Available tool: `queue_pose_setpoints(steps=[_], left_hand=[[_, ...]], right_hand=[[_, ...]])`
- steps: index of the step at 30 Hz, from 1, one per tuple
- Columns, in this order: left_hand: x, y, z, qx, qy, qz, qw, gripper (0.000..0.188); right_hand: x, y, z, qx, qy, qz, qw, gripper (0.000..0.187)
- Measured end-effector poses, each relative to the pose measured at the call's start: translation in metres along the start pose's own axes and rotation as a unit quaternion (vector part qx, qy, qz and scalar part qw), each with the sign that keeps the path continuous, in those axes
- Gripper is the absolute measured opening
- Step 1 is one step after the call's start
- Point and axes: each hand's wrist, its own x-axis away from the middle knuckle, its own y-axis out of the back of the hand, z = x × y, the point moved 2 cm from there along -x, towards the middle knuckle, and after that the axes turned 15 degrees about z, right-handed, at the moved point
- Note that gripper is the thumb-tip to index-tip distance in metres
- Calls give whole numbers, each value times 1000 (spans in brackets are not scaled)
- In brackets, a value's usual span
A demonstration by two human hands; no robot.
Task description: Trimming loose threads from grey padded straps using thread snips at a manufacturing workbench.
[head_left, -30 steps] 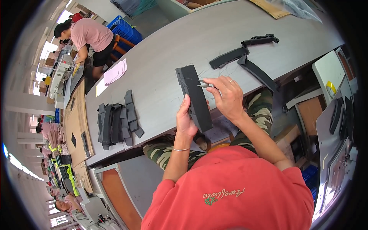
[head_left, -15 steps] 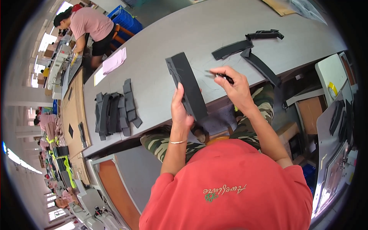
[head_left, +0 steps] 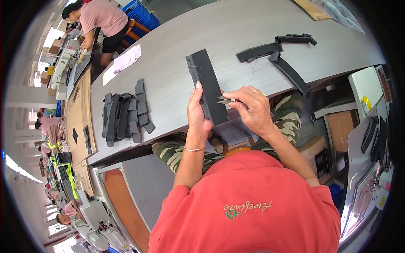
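A flat black strip [head_left: 211, 86] stands tilted over the near edge of the grey table [head_left: 164, 55], its far end pointing away from the person. The left hand [head_left: 198, 110] grips its lower left side, thumb lying along the edge and fingers mostly hidden underneath. The right hand [head_left: 252, 110] is nearly closed, pinching a small metal pointed tool [head_left: 225, 100] between thumb and fingers, its two tips at the strip's right edge; whether they touch it is unclear. Loose dark threads [head_left: 254, 72] lie on the tabletop beyond. Farther right rest three more black strips [head_left: 289, 74]; to the left sits a heap of dark pieces [head_left: 125, 114], with pink sheets [head_left: 128, 59] behind. A co-worker in a pink shirt [head_left: 104, 17] bends forward at far left.
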Motion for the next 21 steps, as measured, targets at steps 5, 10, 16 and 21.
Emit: queue_pose_setpoints(steps=[5,10,16,21], left_hand=[[1,13,-2,2,0,23,1000,35],[4,6,-8,-13,4,9,1000,41],[1,11,-19,-17,-75,-15,997,41],[1,9,-22,5,-105,-41,994,40]], right_hand=[[1,2,-8,11,-24,3,1000,20],[-4,12,1,-174,-80,-26,981,17],[4,10,14,-120,-35,51,991,20],[8,-4,14,-155,-22,58,986,22]])
